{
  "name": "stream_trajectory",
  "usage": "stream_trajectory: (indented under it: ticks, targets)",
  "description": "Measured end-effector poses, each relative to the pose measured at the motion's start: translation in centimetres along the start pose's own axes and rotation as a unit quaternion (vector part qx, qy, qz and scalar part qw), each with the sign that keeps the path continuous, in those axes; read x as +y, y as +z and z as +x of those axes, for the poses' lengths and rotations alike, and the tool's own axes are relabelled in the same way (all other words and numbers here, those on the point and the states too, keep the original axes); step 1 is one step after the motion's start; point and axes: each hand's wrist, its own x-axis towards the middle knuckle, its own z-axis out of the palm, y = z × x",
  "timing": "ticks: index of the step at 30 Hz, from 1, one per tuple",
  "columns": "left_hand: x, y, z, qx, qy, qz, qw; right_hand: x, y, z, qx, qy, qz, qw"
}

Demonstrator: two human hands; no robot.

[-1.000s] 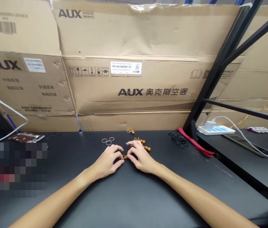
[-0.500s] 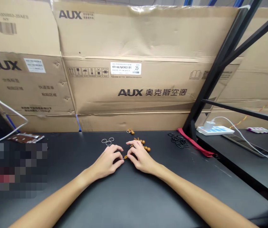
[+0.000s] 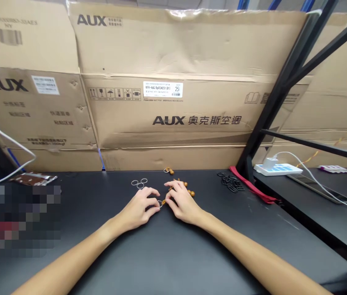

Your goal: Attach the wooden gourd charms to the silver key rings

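A small ring (image 3: 160, 203) now shows mid-frame, pinched in our left fingers (image 3: 152, 200) (our right fingers (image 3: 169, 197) curl shut just beside it).

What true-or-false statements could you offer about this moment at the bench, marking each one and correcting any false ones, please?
1. A small metal ring sits at the fingertips of the left hand. True.
2. The wooden beads lie to the left of the left hand. False: they lie just beyond the right hand.
3. A heap of black rings lies on the bench to the right of the hands. True.
4. The red strap lies left of the hands. False: it lies to their right, beside the black rings.
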Motion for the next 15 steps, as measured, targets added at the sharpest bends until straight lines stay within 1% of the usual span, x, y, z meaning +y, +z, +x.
stream_trajectory:
  ticks: [5,8,12,15]
  targets:
    - [0.0,0.3,-0.2,0.005,-0.014,0.016,1.0,-0.8,0.0,-0.2,-0.008,-0.014,0.032,0.999]
    - [0.0,0.3,-0.1,0.001,-0.007,0.023,1.0,-1.0,0.0,-0.1,-0.009,-0.022,0.037,0.999]
    - [0.2,0.0,0.0,0.004,0.008,0.022,1.0,-0.4,0.0,0.1,-0.008,-0.011,0.005,1.0]
    - [0.3,-0.1,0.0,0.003,0.013,0.016,1.0,0.6,0.0,0.1,0.011,0.016,-0.025,1.0]
